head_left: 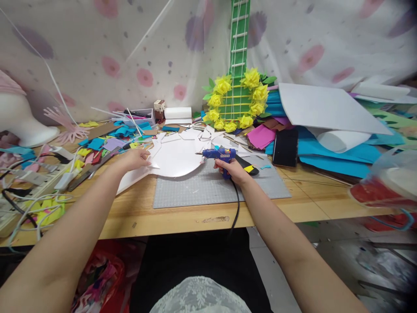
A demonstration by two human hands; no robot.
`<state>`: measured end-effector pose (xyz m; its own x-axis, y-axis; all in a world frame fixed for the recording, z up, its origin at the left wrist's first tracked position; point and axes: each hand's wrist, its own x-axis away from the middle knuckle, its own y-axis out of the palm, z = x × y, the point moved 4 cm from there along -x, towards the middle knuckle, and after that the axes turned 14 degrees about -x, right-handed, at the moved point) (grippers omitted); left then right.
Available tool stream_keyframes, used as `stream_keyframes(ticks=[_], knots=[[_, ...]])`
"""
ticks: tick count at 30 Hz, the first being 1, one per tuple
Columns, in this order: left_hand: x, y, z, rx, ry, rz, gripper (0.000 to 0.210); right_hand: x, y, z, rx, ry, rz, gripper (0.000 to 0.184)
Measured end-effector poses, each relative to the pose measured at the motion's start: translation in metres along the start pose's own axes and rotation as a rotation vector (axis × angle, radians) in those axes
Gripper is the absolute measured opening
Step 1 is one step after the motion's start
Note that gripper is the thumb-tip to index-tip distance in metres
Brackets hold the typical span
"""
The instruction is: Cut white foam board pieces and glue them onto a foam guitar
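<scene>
A blue hot glue gun (219, 153) is gripped in my right hand (235, 170), its nozzle pointing left over the right side of a rounded white board shape (177, 158). A black cord hangs down from its handle. My left hand (136, 159) is at the board's left side, fingers pinched on a thin white strip (153, 164) lying over it; the fingertips partly hide the strip. The board rests partly on a grey cutting mat (192, 191). A yellow-and-black utility knife (249, 167) lies just behind my right hand.
White scraps (203, 134) and scissors (189, 126) lie behind the board. A green guitar shape with yellow flowers (239, 98) stands at the back. A phone (285, 148) and blue sheets (329, 156) are right; colored scraps and a power strip (42, 184) are left.
</scene>
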<state>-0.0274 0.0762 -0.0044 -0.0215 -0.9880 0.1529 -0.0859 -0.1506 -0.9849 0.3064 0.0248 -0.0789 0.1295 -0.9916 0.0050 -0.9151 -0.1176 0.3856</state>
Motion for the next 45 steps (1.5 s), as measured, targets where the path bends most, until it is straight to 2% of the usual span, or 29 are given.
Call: stream_keyframes(ticks=[3,15,20,23,27,30,35,41,45], knots=[[-0.005,0.009,0.001,0.004,0.057,-0.069,0.059,-0.001,-0.001,0.001,0.004,0.008,0.000,0.029],[-0.012,0.019,0.001,-0.022,0.054,-0.055,0.047,0.000,-0.002,0.000,0.027,0.028,0.008,0.031],[-0.006,0.009,0.004,-0.041,0.025,0.010,0.056,-0.001,-0.002,0.002,0.017,0.028,0.001,0.031],[-0.002,0.001,0.007,-0.040,0.024,0.075,0.048,-0.001,-0.002,0.001,0.020,0.036,0.003,0.032],[0.000,-0.002,0.013,-0.033,0.175,0.171,0.028,-0.001,-0.002,0.001,0.024,0.028,0.002,0.032],[-0.001,0.006,0.016,-0.028,0.257,0.159,0.023,-0.001,-0.003,0.002,0.023,0.020,0.001,0.031],[-0.003,0.018,0.015,-0.009,0.178,0.081,0.025,-0.001,-0.002,0.001,0.027,0.017,0.016,0.031],[-0.002,0.019,0.016,-0.057,0.126,0.086,0.029,0.000,-0.001,0.000,0.037,0.022,0.012,0.031],[-0.001,0.021,0.017,-0.093,0.139,0.083,0.034,0.000,-0.002,0.000,0.018,0.008,0.024,0.032]])
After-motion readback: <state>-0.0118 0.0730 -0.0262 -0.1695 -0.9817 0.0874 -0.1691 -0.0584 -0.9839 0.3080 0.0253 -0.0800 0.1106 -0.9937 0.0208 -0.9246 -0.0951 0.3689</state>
